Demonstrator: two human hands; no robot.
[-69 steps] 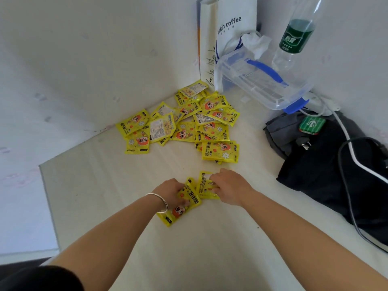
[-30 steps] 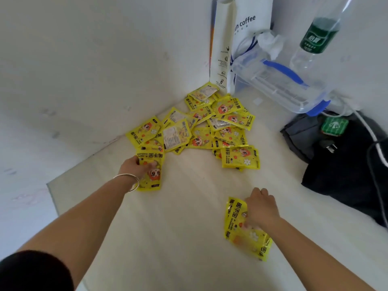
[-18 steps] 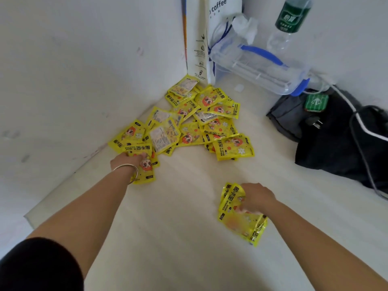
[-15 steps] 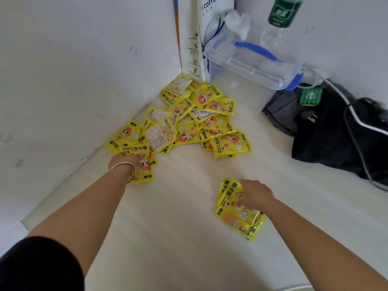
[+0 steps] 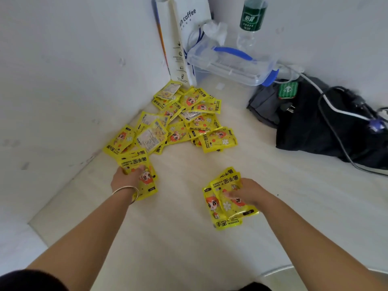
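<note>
Looking down from the head view at a pale desk top. Reaching out with the left hand, bangle at the wrist, and curling the fingers round a yellow hand-warmer packet at the near-left edge of the loose pile. Possibly taking 2 at once, hard telling through the blur. Gripping near the packet's top end, likely for sliding it free without dragging neighbours along.

Holding, with the right hand, a small stack of about 3 or 4 gathered packets, well apart from the pile and nearer the body. Closing thumb and fingers on the top packet, probably for stopping the slippery foil from fanning out; fanning a little at the lower end all the same.

Judging the job as sorting: picking from the heap on the left, collecting on the right, most of the heap not yet touched.

Crowding the far corner: a white paper coffee bag standing against the wall, a clear lidded box just beside it, a green-labelled bottle behind, and a black bag under a cable off to the right, well apart from both hands.

Calling next, most likely, for carrying the left packet across onto the stack.
</note>
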